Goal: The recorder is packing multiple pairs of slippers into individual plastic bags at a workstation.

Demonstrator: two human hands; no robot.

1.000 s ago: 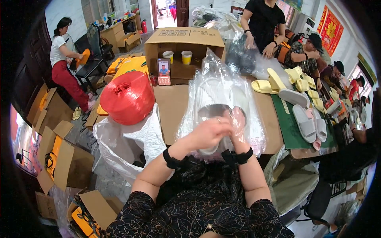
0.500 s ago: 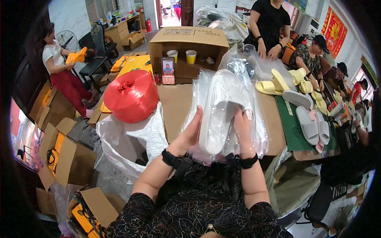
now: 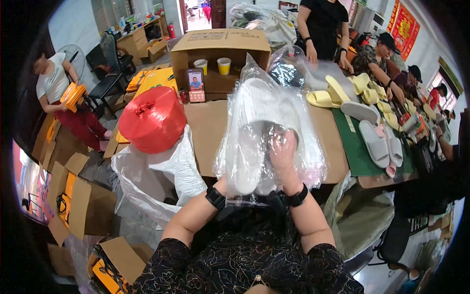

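Note:
A pair of white slippers (image 3: 247, 147) lies in a clear plastic bag (image 3: 252, 73) in front of my chest, toes away from me. My right hand (image 3: 284, 154) grips the right side of the pair by the foot opening, its fingers bent and partly behind shiny film. My left hand (image 3: 222, 185) reaches under the left edge of the bagged pair; its fingers are hidden. More clear bags (image 3: 309, 142) lie beneath and to the right, on the cardboard-covered table.
A red twine roll (image 3: 152, 120) sits over a white sack (image 3: 147, 171) at left. Behind stand a phone (image 3: 196, 85) and an open carton (image 3: 220, 41) with two cups. Yellow slippers (image 3: 320, 98) and other slippers lie right, near co-workers. An open sack (image 3: 364, 215) hangs at the table's front right.
The slippers are now inside the clear bag. My left hand has gone from beside the slipper to underneath, and my right hand has shifted left. My view has turned slightly right.

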